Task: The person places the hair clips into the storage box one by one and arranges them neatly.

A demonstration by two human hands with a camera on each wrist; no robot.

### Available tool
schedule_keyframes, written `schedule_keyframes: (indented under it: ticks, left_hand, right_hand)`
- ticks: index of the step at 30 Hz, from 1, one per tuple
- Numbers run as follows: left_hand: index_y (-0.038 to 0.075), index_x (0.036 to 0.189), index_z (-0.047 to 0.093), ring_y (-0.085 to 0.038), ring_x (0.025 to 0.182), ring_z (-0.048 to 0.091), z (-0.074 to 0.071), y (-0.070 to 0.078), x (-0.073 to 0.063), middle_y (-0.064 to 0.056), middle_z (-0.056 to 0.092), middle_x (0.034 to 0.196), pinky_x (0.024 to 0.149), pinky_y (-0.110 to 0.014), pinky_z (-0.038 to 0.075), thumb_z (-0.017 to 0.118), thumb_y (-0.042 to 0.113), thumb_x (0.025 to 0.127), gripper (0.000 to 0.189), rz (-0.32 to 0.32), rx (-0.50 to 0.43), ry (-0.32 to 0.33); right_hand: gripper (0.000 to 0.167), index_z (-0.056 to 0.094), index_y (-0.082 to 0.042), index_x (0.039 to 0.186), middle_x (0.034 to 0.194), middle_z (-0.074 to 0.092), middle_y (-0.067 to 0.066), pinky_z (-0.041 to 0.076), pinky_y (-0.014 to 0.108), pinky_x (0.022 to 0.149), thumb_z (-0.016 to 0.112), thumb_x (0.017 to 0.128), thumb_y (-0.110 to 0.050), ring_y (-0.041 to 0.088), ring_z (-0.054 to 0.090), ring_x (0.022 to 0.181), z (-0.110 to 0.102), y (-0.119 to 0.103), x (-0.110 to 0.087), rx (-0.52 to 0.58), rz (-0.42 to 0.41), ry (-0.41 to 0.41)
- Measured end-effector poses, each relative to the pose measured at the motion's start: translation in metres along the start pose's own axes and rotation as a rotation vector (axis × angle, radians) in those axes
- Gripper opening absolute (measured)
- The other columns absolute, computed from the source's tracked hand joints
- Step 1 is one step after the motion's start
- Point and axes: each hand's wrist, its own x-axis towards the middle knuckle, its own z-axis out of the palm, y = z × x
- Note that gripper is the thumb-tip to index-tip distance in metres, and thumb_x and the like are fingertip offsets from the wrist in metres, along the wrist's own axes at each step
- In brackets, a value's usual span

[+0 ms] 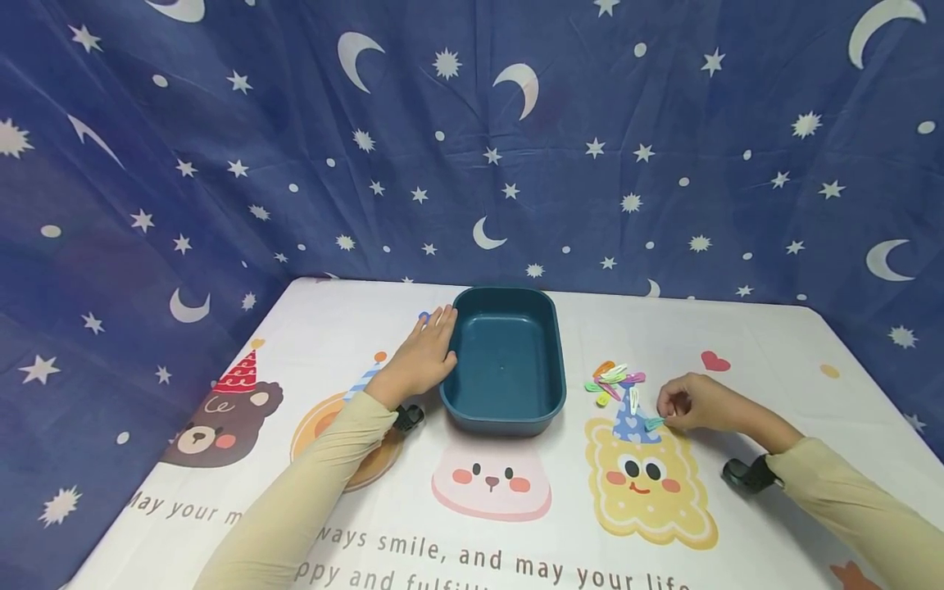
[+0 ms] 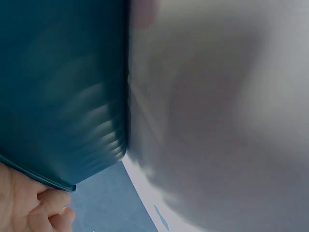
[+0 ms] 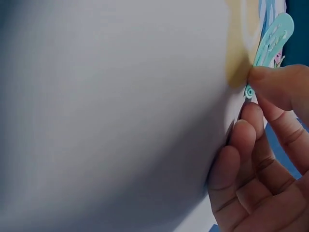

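A dark teal rectangular bin [image 1: 503, 424] stands on the table, its inside facing up. My left hand [image 1: 419, 358] rests along the bin's left rim, fingers extended; the left wrist view shows that hand [image 2: 34, 205] at the rim beside the bin's outer wall [image 2: 63, 96]. To the right, my right hand [image 1: 701, 403] pinches a mint-green snap hair clip [image 1: 653, 424] between thumb and fingers. In the right wrist view the clip [image 3: 274, 38] points up from the thumb tip. Several colourful hair clips [image 1: 612, 375] lie in a loose pile left of this hand, with a white clip [image 1: 633, 400] just below them.
A white tablecloth [image 1: 560, 500] printed with cartoon figures and lettering covers the table. Behind it hangs a blue curtain [image 1: 472, 180] with moons and stars. A dark wrist camera [image 1: 748, 474] sits under the right wrist and another [image 1: 409, 418] under the left.
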Motion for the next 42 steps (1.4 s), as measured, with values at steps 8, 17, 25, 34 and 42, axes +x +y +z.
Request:
schedule_keyframes:
  ticks: [8, 17, 25, 34, 42]
  left_hand:
    - [-0.001, 0.150, 0.008, -0.026, 0.148, 0.004, 0.000, 0.000, 0.000, -0.014, 0.009, 0.158, 0.121, -0.046, 0.008, 0.037, 0.023, 0.096, 0.066, 0.008, 0.006, 0.006]
    - [-0.002, 0.149, 0.010, -0.028, 0.148, 0.006, 0.000, 0.003, -0.001, -0.017, 0.012, 0.158, 0.120, -0.047, 0.009, 0.037, 0.023, 0.096, 0.065, 0.014, -0.007, 0.014]
    - [-0.001, 0.150, 0.009, -0.027, 0.148, 0.004, 0.000, 0.004, -0.004, -0.015, 0.010, 0.158, 0.121, -0.046, 0.009, 0.035, 0.024, 0.096, 0.065, 0.007, -0.013, 0.005]
    - [-0.001, 0.149, 0.012, -0.028, 0.147, 0.008, -0.002, 0.004, -0.005, -0.016, 0.014, 0.157, 0.120, -0.045, 0.010, 0.038, 0.026, 0.097, 0.065, 0.004, 0.005, 0.018]
    - [0.000, 0.150, 0.010, -0.028, 0.147, 0.008, -0.002, 0.004, -0.006, -0.015, 0.014, 0.158, 0.121, -0.045, 0.010, 0.040, 0.030, 0.098, 0.067, -0.036, 0.016, 0.013]
  right_hand:
    - [0.009, 0.064, -0.008, 0.072, 0.065, 0.055, -0.006, 0.042, 0.016, 0.054, 0.071, 0.074, -0.001, -0.003, 0.044, 0.059, -0.005, -0.002, -0.001, 0.060, 0.019, -0.047]
    - [0.007, 0.061, -0.001, 0.079, 0.067, 0.058, 0.002, 0.046, 0.018, 0.053, 0.069, 0.079, -0.002, -0.003, 0.048, 0.059, -0.012, 0.006, -0.004, 0.176, -0.033, -0.104]
    - [0.008, 0.064, 0.002, 0.089, 0.069, 0.063, 0.011, 0.051, 0.020, 0.056, 0.065, 0.082, -0.002, 0.008, 0.054, 0.059, -0.013, 0.007, -0.005, 0.225, 0.076, -0.111]
    - [0.022, 0.065, 0.002, 0.092, 0.071, 0.064, 0.002, 0.048, 0.018, 0.057, 0.075, 0.076, -0.011, 0.003, 0.051, 0.058, -0.010, 0.009, -0.004, 0.241, 0.174, -0.082]
    - [0.015, 0.067, 0.001, 0.086, 0.069, 0.064, 0.000, 0.047, 0.017, 0.055, 0.074, 0.075, -0.006, -0.001, 0.049, 0.058, -0.008, 0.004, -0.002, 0.170, 0.115, -0.044]
